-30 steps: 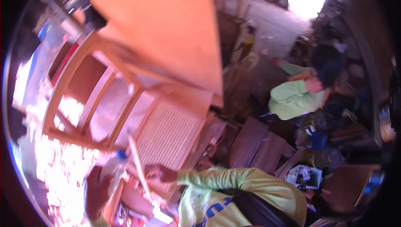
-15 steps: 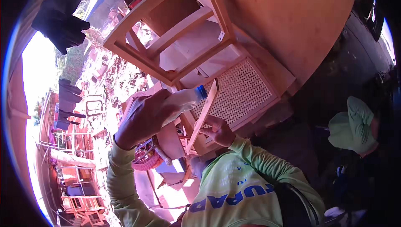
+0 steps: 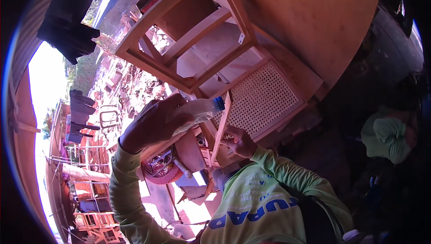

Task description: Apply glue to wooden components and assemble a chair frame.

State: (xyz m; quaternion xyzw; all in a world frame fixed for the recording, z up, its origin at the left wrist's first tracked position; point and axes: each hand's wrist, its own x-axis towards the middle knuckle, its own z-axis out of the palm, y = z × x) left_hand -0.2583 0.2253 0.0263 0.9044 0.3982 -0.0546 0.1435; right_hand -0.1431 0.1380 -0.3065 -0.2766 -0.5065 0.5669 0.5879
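My left hand (image 3: 150, 120) is wrapped round a clear plastic bottle (image 3: 203, 109) with a blue cap, held on its side. The bottle's capped end points right and meets or nearly meets a narrow wooden strip (image 3: 222, 125); I cannot tell if they touch. Upright in the picture and slightly slanted, the strip is gripped near its lower end by my right hand (image 3: 241, 143). Behind both lies a woven cane panel (image 3: 262, 100) in a wooden frame, part of a chair (image 3: 197, 77) tipped over, whose open frame rises beyond my left hand.
A large round wooden tabletop (image 3: 314, 19) fills the far right. Below my left hand sits a red mesh basket (image 3: 161, 167). Another person in a light green top (image 3: 388, 138) is at the right. Dark clothes (image 3: 67, 31) hang at the upper left; wooden chair frames (image 3: 98, 226) stand lower left.
The view has shifted a little, moving the scene slightly. The strip now stands more upright, with its top end beside the bottle cap. Both hands keep their holds.
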